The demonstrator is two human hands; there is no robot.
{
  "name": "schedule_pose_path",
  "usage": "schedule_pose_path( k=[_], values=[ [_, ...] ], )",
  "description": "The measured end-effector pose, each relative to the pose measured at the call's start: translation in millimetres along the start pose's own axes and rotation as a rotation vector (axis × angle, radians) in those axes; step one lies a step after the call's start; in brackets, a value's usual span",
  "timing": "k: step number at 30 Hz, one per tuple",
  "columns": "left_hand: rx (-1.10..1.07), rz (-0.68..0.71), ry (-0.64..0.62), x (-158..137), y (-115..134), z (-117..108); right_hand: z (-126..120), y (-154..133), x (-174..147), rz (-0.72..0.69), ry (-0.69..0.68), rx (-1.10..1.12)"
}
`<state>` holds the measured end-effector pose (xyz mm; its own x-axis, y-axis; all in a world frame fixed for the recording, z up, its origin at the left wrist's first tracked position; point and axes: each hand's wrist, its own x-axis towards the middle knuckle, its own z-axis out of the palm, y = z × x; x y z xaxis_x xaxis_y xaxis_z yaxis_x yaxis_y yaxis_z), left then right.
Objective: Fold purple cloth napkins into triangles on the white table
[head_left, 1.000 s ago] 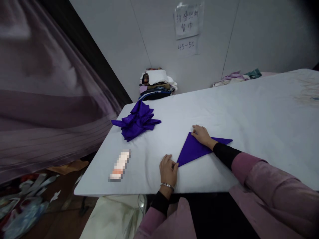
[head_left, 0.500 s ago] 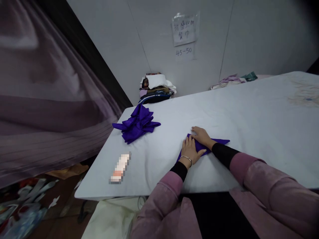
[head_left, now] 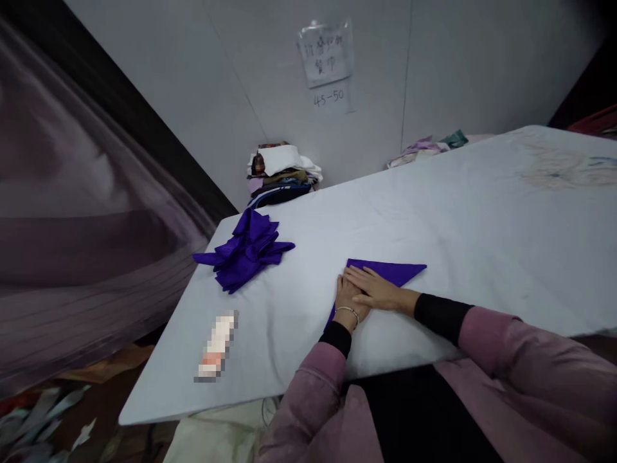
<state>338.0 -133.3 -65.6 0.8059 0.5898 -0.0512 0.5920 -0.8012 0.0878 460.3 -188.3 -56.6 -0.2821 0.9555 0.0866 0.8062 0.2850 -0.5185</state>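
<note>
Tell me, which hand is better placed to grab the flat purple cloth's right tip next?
Probably the right hand. It lies on top, nearer that tip of the cloth. The left hand is partly under it, so it seems less free to move.

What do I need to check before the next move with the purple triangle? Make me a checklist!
1. Folded purple cloth triangle flat on the white cloth-covered table: ok, where it shows.
2. Left hand resting on the triangle: ok.
3. Right hand clear of the left: not ok, it overlaps the left hand.
4. Edges lined up under the hands: cannot tell, they're hidden.
5. Crumpled purple fabric heap apart from the triangle: ok, there's a gap of bare table between.
</note>
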Motion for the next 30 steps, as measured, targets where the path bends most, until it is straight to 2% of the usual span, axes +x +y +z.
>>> schedule_pose_path(
  k=[3, 10, 13, 16, 18, 19, 22, 25, 27, 30],
  values=[
    [0.004, -0.037, -0.005, -1, -1, -1, -11, 27, -11, -0.025, -0.018, -0.063],
    [0.002, -0.068, 0.004, -2, 2, -7, -37, 91, -42, 0.006, 0.05, -0.264],
    [-0.005, -0.07, 0.015, -1, 2, -6, -53, 121, -63, 0.11, 0.049, -0.327],
    [-0.023, -0.072, 0.016, -1, 2, -5, -71, 136, -75, 0.307, 0.083, -0.376],
    [-0.037, -0.073, 0.012, -1, 3, -6, -75, 127, -70, 0.366, 0.155, -0.405],
    [-0.042, -0.075, 0.012, -1, 3, -6, -73, 117, -64, 0.333, 0.181, -0.409],
    [-0.047, -0.079, 0.011, -1, 4, -7, -54, 70, -35, 0.089, 0.144, -0.338],
    [-0.053, -0.062, -0.004, -2, 4, -7, -28, 32, -5, -0.031, 0.044, -0.207],
    [-0.061, -0.052, -0.005, -1, 4, -7, -18, 22, 8, -0.03, -0.002, -0.15],
    [-0.074, -0.052, 0.029, 0, 5, -8, -12, 25, 17, 0.01, -0.017, -0.096]
  ],
)
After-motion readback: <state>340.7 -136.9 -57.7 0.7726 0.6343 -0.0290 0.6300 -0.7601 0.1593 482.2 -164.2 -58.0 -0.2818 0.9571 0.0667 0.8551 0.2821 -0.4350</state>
